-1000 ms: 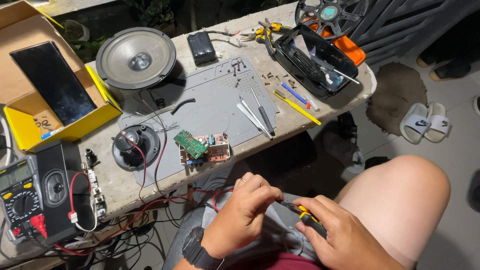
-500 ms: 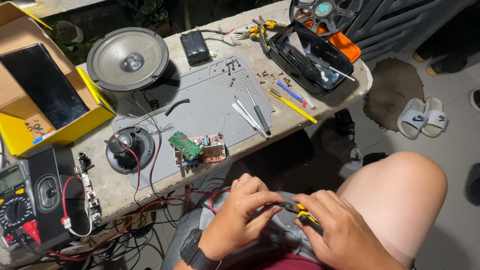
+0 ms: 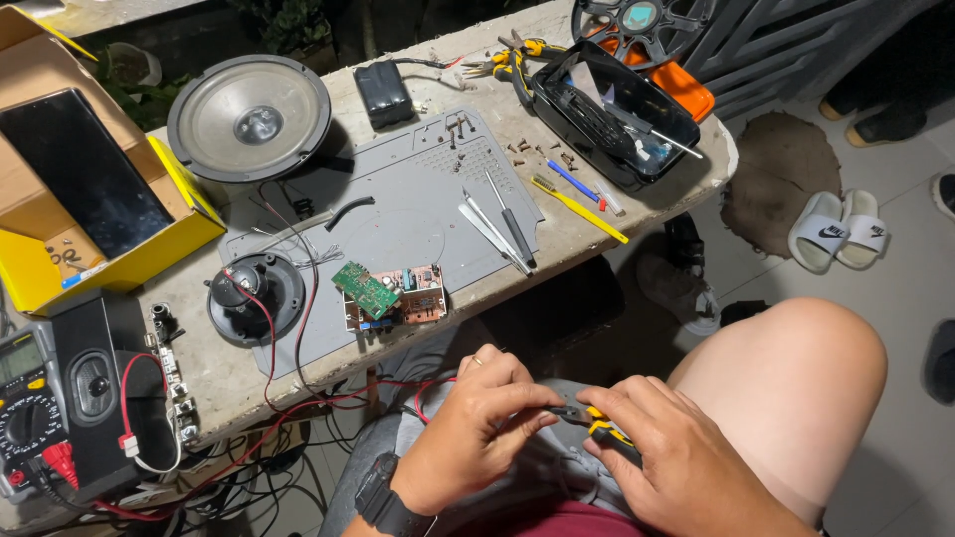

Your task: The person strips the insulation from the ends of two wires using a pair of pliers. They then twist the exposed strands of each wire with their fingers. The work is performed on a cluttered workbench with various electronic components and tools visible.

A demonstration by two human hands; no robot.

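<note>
- Hands meet over the lap at six o'clock in the head view, below the edge of the pale stone tabletop.
- The right hand is wrapped tight around the yellow-and-black handles of small pliers, their dark nose pointing toward nine o'clock.
- The left hand, with a black wristwatch on its wrist, pinches its fingertips narrowly at the pliers' nose; what they pinch is too small to tell.
- Thin red wires run from the tabletop edge down toward the left hand.
- At twelve o'clock from the hands, a green circuit board lies tilted against a brown circuit board on a grey plastic panel.
- At ten o'clock sits a small black round speaker; farther at eleven o'clock, a large grey-coned speaker.
- At nine o'clock stands a dark multimeter beside a black box.
- At one o'clock lie a yellow-handled tool and a black open case.
</note>
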